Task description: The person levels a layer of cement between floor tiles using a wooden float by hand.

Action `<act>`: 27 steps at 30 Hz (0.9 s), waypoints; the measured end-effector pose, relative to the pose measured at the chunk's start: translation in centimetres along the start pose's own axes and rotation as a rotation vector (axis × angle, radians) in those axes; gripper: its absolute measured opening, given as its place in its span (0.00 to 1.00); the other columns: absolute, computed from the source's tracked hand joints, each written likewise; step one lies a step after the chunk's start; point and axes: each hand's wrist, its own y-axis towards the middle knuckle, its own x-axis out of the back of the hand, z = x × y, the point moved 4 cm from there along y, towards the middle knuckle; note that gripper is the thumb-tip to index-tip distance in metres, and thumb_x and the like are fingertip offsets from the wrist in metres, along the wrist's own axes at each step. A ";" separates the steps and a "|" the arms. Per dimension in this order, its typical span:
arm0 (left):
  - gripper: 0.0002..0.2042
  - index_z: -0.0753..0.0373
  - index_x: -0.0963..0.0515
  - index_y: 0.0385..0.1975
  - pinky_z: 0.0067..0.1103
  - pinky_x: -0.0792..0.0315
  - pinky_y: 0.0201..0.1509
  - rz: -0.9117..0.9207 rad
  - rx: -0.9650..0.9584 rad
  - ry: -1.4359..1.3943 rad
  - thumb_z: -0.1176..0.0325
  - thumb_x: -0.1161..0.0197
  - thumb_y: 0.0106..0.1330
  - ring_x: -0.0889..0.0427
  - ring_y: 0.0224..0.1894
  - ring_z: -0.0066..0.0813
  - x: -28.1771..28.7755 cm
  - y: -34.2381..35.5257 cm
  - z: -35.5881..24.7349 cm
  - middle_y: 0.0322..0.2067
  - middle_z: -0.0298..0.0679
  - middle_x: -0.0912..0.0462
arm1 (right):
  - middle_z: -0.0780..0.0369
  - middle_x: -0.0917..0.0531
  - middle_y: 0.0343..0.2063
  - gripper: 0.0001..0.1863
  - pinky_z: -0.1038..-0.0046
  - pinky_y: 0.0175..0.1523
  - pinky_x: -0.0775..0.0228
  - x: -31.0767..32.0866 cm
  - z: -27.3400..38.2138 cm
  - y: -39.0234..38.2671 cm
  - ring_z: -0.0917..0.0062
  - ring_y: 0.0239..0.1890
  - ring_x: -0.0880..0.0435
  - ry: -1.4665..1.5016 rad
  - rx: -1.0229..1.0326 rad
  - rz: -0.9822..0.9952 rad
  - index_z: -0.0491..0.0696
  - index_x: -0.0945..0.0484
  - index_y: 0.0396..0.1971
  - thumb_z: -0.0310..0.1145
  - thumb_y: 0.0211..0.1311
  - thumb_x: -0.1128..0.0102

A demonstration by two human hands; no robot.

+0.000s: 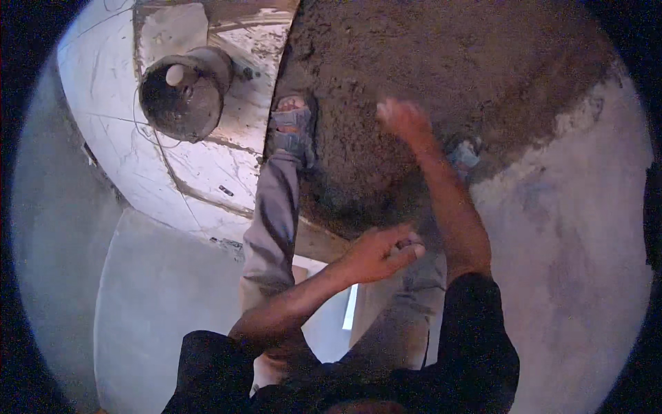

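Note:
Above my lap, my left hand (381, 254) is closed, its fingers curled in toward the thumb. A small dark bit shows between thumb and fingers, too unclear to name. My right hand (408, 121) reaches farther out over a brown, rough layer of wet mortar or mud (358, 62). Motion smears its fingers, so I cannot make out whether it holds anything. To the left stands a dirt-crusted round bucket (207, 114) with a pale rounded knob, perhaps a handle end, showing at its mouth.
Pale marble-like slabs (210, 165) lie under the bucket, bordering the brown layer. A small dark object (225, 190) rests on them. My sandalled foot (293, 127) is at the layer's left edge. A bluish-white thing (467, 153) lies beside my right forearm. A grey plastered surface (565, 228) is at right.

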 end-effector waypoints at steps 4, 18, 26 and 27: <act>0.14 0.60 0.27 0.34 0.27 0.30 0.34 -0.013 -0.078 0.064 0.56 0.50 0.59 0.23 0.30 0.37 -0.1 0.5 0.3 0.29 0.42 0.24 | 0.57 0.25 0.15 0.15 0.61 0.27 0.31 -9.1 0.9 -4.9 0.66 0.16 0.24 -0.012 -0.015 0.045 0.47 0.29 0.28 0.44 0.55 0.55; 0.11 0.59 0.28 0.36 0.29 0.31 0.39 -0.036 -0.099 -0.040 0.60 0.48 0.60 0.23 0.37 0.38 0.3 -0.3 -0.7 0.33 0.41 0.23 | 0.56 0.30 0.30 0.11 0.67 0.31 0.35 -1.0 -1.3 -2.7 0.64 0.30 0.28 -0.151 0.139 -0.346 0.47 0.33 0.40 0.32 0.57 0.58; 0.12 0.60 0.28 0.36 0.28 0.31 0.42 -0.079 -0.092 -0.054 0.60 0.47 0.59 0.24 0.39 0.40 1.0 -1.0 0.6 0.34 0.42 0.23 | 0.50 0.26 0.30 0.19 0.63 0.41 0.36 16.7 -1.7 15.6 0.57 0.36 0.27 -0.051 0.132 -0.534 0.45 0.28 0.35 0.44 0.61 0.62; 0.12 0.61 0.28 0.36 0.29 0.31 0.42 -0.098 -0.086 -0.031 0.59 0.47 0.59 0.24 0.39 0.40 1.2 -1.2 0.8 0.34 0.43 0.23 | 0.50 0.26 0.34 0.20 0.63 0.43 0.36 16.6 -0.9 16.2 0.58 0.39 0.27 0.011 0.095 -0.415 0.46 0.28 0.38 0.45 0.61 0.64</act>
